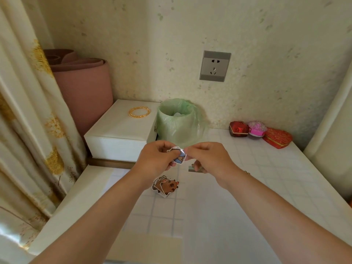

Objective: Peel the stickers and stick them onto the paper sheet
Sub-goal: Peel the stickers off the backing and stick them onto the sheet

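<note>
Both hands are raised above the table with a small white-edged cartoon sticker between them. My left hand pinches its left side with thumb and fingers. My right hand pinches its right edge with the fingertips. Below the hands, a small pile of brown capybara stickers lies on the table. A white paper sheet lies flat on the checked tablecloth to the right of the pile, partly under my right forearm.
A bin lined with a green bag stands just behind the hands. A white box with a gold bracelet sits at back left. Red and pink gift boxes stand at back right. A curtain hangs at left.
</note>
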`<state>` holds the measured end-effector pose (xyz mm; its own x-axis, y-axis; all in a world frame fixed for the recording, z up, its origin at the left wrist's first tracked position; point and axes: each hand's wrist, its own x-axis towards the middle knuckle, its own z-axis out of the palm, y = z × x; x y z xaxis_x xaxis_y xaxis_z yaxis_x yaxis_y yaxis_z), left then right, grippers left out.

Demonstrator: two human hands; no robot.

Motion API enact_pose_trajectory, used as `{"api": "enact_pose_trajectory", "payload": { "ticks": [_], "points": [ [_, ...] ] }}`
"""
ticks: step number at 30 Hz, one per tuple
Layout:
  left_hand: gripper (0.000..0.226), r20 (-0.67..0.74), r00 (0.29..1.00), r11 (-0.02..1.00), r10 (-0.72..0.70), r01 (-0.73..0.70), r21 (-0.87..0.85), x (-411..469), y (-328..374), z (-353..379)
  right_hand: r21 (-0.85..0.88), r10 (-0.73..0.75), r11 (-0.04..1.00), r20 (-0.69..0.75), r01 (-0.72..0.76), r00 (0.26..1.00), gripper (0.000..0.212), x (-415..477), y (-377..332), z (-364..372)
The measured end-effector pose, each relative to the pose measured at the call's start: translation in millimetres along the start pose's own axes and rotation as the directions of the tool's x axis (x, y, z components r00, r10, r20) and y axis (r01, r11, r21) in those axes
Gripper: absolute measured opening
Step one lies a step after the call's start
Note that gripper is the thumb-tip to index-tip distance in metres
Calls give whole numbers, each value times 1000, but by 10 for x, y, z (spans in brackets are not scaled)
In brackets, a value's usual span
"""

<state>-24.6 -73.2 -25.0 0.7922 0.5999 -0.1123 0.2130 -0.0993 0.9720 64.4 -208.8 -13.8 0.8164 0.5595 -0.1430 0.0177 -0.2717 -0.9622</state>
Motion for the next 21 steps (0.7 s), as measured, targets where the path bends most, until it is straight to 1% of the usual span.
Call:
{"api": "enact_pose_trajectory", "payload": {
  "ticks": [3, 5, 7, 9, 11, 13, 14, 15, 16, 17, 18, 19, 20, 21],
  "points": [
    [8, 1, 1000, 1000, 24, -24, 21, 19, 13, -11, 20, 50, 998, 79, -52, 996, 14, 14, -20, -62],
    [8, 21, 999, 999, 44, -45, 25, 13, 16, -9, 20, 38, 999, 67, -40, 997, 11, 32, -1, -83],
    [9, 34, 997, 998, 63, -64, 18, -7, 15, 4, -39, -24, 999, 12, 25, 1000, 9, 43, 23, -85],
    [9, 30, 997, 997, 76, -77, 17, -31, 10, 28, -213, -169, 965, -60, 153, 984, 13, 59, 61, -73],
    [8, 17, 996, 996, 86, -86, 11, -49, -4, 54, -428, -332, 865, -97, 262, 938, 13, 60, 99, -46],
    [6, -8, 995, 995, 98, -98, 3, -60, -21, 71, -609, -462, 727, -93, 317, 882, 10, 29, 133, -6],
    [6, -23, 995, 995, 102, -102, -1, -64, -26, 76, -668, -518, 662, -80, 340, 851, 10, 9, 137, 14],
    [5, -40, 994, 995, 102, -102, -7, -64, -27, 79, -694, -552, 624, -66, 359, 832, 11, -6, 141, 32],
    [5, -58, 994, 995, 97, -98, -18, -63, -25, 78, -659, -550, 648, -58, 382, 833, 12, -10, 136, 44],
    [5, -77, 993, 995, 85, -88, -35, -57, -19, 72, -544, -494, 745, -61, 386, 867, 14, -12, 114, 45],
    [5, -89, 994, 996, 69, -74, -57, -50, -10, 61, -357, -391, 866, -50, 349, 919, 16, -10, 79, 39],
    [5, -88, 995, 995, 53, -60, -80, -44, 0, 46, -173, -274, 949, -27, 265, 961, 17, -7, 38, 24],
    [5, -75, 996, 994, 43, -50, -99, -40, 8, 30, -47, -173, 984, 9, 173, 985, 16, -5, 2, 3],
    [5, -54, 998, 993, 40, -46, -112, -38, 14, 19, 13, -111, 994, 41, 111, 993, 13, 6, -10, -22]
  ]
}}
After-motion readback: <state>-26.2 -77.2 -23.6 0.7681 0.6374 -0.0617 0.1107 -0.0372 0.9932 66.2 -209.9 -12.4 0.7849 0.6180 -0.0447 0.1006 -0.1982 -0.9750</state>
